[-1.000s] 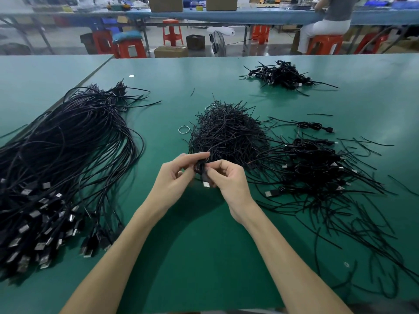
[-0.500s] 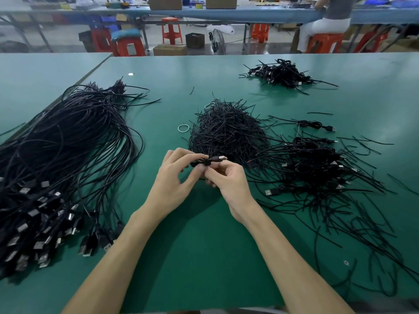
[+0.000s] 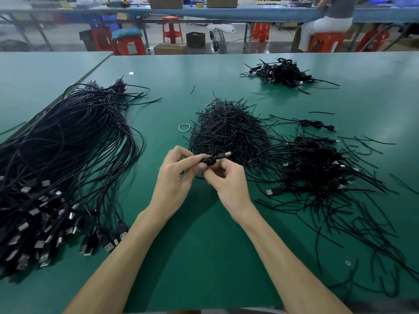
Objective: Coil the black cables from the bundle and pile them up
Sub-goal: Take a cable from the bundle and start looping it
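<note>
Between my left grip (image 3: pixel 174 180) and right grip (image 3: pixel 229 182), I am finishing one coiled cable (image 3: pixel 209 160).
Both grips are pinching the coil above the table (image 3: pixel 204 245). Left of them the big uncoiled bundle (image 3: pixel 68 143) is waiting, and right of them a smaller pile (image 3: pixel 317 164) is growing. I am judging that most of the work remains.

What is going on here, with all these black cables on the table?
A person is working at a green table. The left hand and the right hand together pinch one small coiled cable, its plug sticking out to the right. A big bundle of uncoiled cables lies to the left, a heap of short black ties sits just behind the hands, and finished coils are piled on the right.
</note>
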